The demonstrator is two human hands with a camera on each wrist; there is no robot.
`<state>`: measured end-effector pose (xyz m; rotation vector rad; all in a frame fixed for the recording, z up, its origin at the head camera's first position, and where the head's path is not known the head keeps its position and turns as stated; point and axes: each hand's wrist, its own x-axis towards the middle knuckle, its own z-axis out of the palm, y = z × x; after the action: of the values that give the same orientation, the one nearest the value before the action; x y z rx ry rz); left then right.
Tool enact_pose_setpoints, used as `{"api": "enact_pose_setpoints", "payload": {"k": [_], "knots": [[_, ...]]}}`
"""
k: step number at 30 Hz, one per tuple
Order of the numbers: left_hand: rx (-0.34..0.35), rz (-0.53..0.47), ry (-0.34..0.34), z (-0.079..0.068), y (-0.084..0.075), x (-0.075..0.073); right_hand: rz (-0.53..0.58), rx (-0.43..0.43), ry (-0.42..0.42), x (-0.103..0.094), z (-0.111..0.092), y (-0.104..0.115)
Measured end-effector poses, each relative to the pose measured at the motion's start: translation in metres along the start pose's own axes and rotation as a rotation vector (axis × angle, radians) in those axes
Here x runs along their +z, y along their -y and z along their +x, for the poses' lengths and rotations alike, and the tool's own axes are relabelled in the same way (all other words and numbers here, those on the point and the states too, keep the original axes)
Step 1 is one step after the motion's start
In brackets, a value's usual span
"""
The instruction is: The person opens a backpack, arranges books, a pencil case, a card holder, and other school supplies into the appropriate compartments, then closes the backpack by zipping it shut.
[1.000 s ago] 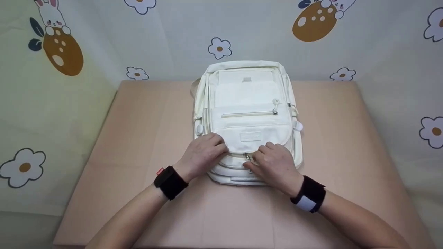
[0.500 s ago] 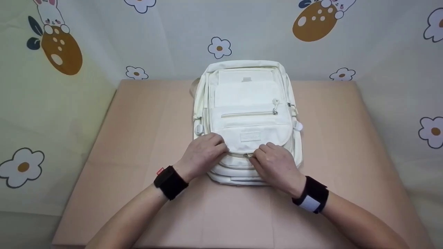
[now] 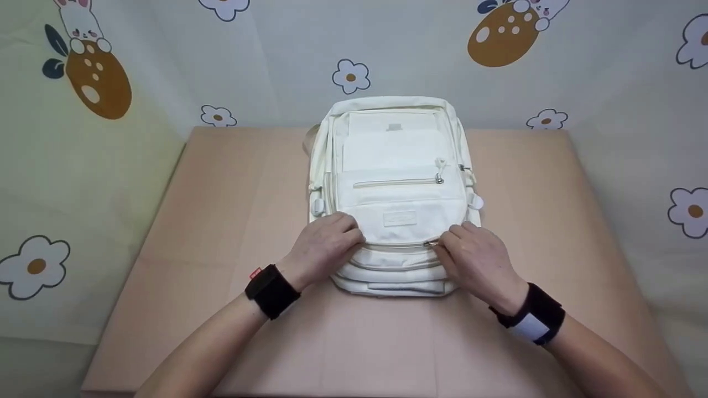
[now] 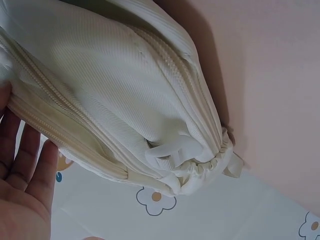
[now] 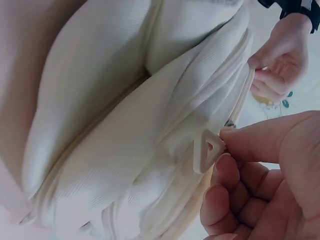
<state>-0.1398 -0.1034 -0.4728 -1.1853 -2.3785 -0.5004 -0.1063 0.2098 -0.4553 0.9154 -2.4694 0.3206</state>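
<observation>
A cream backpack (image 3: 404, 149) lies on the table with its front facing up. At the left of its lower front pocket, my left hand (image 3: 326, 243) pinches the fabric edge. The left wrist view shows those fingers (image 4: 45, 165) against the zippered edge. On the right, my right hand (image 3: 481, 262) pinches the zipper pull (image 3: 430, 244) of the curved front pocket between thumb and index finger. Seen close in the right wrist view, a pale triangular loop (image 5: 201, 152) hangs beside these fingertips. Whatever is inside the pocket is hidden.
A second short zipper (image 3: 395, 183) with a dangling tab crosses the backpack above the pocket. White side buckles (image 3: 318, 207) sit at its flanks. The pinkish table (image 3: 232, 204) meets a patterned cloth backdrop (image 3: 298, 66) behind.
My right hand took hold of the zipper pull and has drawn it rightward along the curved front pocket. The left hand stays at the pocket's left edge.
</observation>
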Motion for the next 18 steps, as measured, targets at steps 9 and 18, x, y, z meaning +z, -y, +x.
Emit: {"api": "enact_pose_setpoints", "payload": {"k": [9,18], "knots": [[0.008,-0.009,-0.011,0.003,-0.002,-0.001,0.012,0.02,0.024,0.001,-0.003,-0.004],[0.095,-0.003,-0.023,0.028,-0.025,0.006,0.017,0.032,0.02,0.001,-0.003,-0.001]]}}
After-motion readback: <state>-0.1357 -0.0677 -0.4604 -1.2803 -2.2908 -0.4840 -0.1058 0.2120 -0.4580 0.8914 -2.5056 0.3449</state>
